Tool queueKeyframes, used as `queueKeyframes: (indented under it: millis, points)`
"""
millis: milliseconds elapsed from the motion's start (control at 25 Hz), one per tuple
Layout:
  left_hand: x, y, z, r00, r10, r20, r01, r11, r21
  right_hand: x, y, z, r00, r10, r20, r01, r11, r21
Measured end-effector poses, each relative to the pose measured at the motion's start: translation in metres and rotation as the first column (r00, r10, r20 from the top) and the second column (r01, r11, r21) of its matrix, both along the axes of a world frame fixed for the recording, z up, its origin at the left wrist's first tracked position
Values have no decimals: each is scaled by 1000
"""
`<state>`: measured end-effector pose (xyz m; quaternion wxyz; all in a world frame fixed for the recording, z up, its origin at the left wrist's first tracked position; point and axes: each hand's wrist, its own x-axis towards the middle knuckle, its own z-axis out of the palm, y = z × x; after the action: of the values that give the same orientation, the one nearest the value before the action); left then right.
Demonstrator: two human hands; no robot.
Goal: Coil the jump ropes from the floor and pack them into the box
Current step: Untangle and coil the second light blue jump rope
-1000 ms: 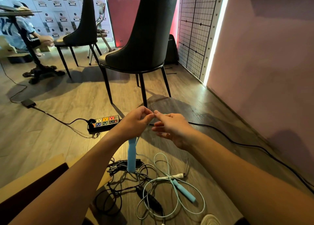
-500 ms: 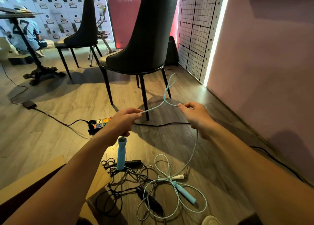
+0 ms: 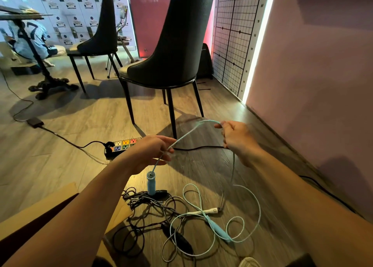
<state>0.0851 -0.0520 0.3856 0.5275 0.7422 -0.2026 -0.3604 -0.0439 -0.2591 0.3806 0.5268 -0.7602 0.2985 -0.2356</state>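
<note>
Wood floor (image 3: 80, 115), two chairs (image 3: 177, 45) behind.
Both the left hand (image 3: 149, 151) and right hand (image 3: 237, 137) pinch one blue rope (image 3: 187, 134) above it; one handle (image 3: 151, 183) dangles, a second handle (image 3: 219, 229) lies near the box (image 3: 50, 204).

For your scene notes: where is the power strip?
In the head view, the power strip lies on the floor left of centre, just beyond the left hand.

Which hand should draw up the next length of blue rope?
Right, probably. The right hand pinches the rope where it drops toward the floor pile; the left hand holds it just above the hanging handle.
</note>
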Motion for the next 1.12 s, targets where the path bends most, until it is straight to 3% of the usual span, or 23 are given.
queueKeyframes:
  millis: [200,360,480,600,720,880,1000,1120]
  points:
    - [-9,-5,2,986,-150,-76,143,986,-91,4,25,7,973,233,-1,-232,972,42]
    - [-11,-10,3,982,-147,-119,102,943,-318,3,37,12,945,325,49,-319,943,-96]
    - [-9,-12,0,995,-7,-99,-29,930,-365,6,35,11,972,219,86,-207,969,-131]
    - [-4,-11,-1,975,208,-76,-221,903,-368,5,28,14,995,50,92,-36,989,-144]
    - [2,-7,1,946,321,-39,-313,879,-360,4,16,15,984,-159,87,172,970,-174]
    - [3,-5,0,945,327,30,-298,893,-337,1,-8,6,920,-376,-107,358,921,-155]
    - [1,-5,1,950,276,148,-218,922,-320,-8,-3,1,882,-351,-314,225,899,-375]
    - [-6,-8,2,959,165,232,-93,951,-294,-2,26,8,961,-246,-130,80,691,-719]
